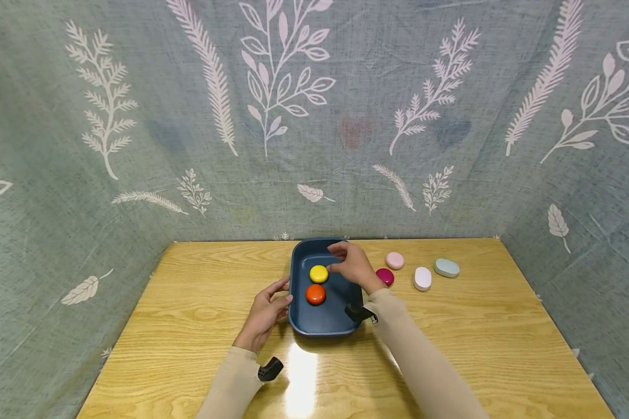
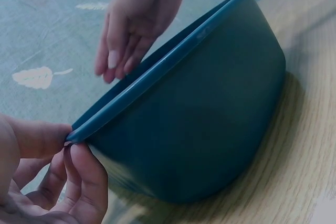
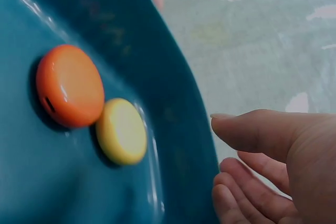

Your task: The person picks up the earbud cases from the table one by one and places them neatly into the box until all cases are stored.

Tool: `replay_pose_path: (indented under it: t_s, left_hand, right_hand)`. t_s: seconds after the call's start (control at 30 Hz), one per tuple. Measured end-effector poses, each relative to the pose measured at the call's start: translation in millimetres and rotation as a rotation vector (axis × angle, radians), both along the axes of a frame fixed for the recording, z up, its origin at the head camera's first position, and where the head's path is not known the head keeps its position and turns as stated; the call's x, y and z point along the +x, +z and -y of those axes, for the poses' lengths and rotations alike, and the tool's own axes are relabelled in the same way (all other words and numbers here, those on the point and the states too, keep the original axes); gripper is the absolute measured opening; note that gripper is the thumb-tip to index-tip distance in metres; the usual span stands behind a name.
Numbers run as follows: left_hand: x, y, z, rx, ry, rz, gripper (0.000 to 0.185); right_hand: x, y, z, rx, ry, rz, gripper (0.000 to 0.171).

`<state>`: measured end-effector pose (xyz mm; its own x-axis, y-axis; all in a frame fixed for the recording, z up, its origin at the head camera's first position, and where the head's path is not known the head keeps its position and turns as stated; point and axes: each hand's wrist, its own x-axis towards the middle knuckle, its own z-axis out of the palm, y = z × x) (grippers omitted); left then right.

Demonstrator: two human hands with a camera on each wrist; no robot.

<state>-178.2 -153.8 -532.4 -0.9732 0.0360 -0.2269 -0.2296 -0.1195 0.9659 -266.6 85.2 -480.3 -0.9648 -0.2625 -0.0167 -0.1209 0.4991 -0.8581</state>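
Shows a yellowish wood-grain tabletop (image 1: 503,349) beneath the fingers (image 1: 340,247), bearing white glare (image 1: 300,381) on their near side. Rises beyond the fingers into creased grey-green fabric (image 1: 367,75), printed with white leaf sprays (image 1: 209,67) and faint hearts (image 1: 357,129), and continuing as cloth walls to their left and right.

Head view: the right hand (image 1: 352,265) obscured part of the blue tray (image 1: 322,318). Left wrist view: the blue tray's wall concealed the yellow disc (image 1: 318,274) and orange disc (image 1: 315,294).
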Motion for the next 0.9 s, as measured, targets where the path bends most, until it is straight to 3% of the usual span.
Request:
replay_pose_path:
  t_s: [0.47,0.9]
  left_hand:
    - [0.2,-1.6,0,-0.001,-0.002,-0.019,0.054]
    - [-0.4,-1.9,0,-0.002,0.004,-0.003,0.055]
  right_hand:
    - [9.3,2.1,-55,-0.06,-0.094,-0.029,0.051]
    - [24.2,-7.7,-101,-0.068,-0.182,0.009,0.049]
